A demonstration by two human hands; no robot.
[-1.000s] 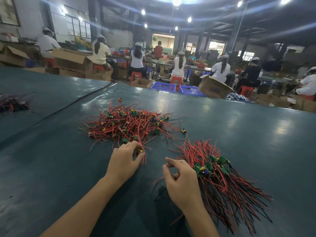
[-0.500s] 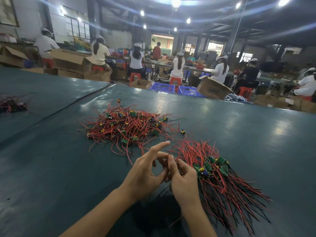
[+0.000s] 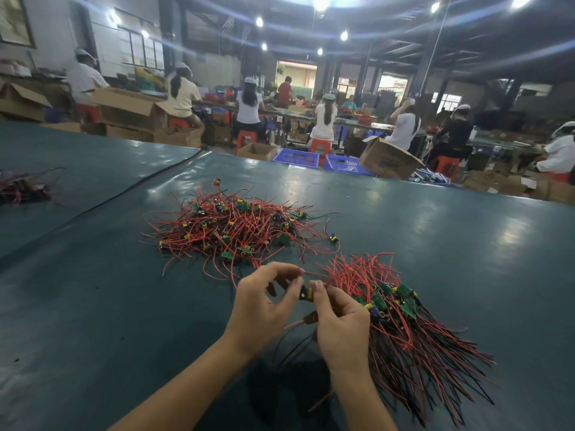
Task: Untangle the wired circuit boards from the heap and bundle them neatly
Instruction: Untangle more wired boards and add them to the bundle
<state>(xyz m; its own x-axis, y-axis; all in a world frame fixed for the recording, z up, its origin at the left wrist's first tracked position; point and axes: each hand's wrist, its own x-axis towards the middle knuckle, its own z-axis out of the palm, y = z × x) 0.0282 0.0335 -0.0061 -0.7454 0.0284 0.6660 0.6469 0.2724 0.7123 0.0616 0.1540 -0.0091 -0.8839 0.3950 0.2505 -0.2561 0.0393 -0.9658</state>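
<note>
— Starting far left: what's on the table (image 3: 93,306)?
— small pile (image 3: 21,186) of red and dark wires at the left edge, well apart from everything else. a dark seam runs across the green surface beside it
— task heap?
— heap (image 3: 236,228) sits mid-table, beyond the hands. red leads tangled every way, green boards with yellow parts mixed through. one stray board (image 3: 333,237) lies just off its right edge
— left hand?
— left hand (image 3: 264,306) is up off the table on the near side of the heap, fingers curled, thumb and forefinger pinching the left end of a single board (image 3: 306,293)
— right?
— right hand (image 3: 342,325) meets it, fingertips pinching the same board from the other side. leads hang down between the wrists, can't tell where they end, too much shadow
— bundle?
— bundle (image 3: 398,321) lies just right of the right hand. boards grouped in the middle, red ends fan away, red and black leads fan toward the near right
— background?
— cardboard box (image 3: 389,163), blue crates (image 3: 295,157), seated workers (image 3: 325,119) at benches past the far table edge
</note>
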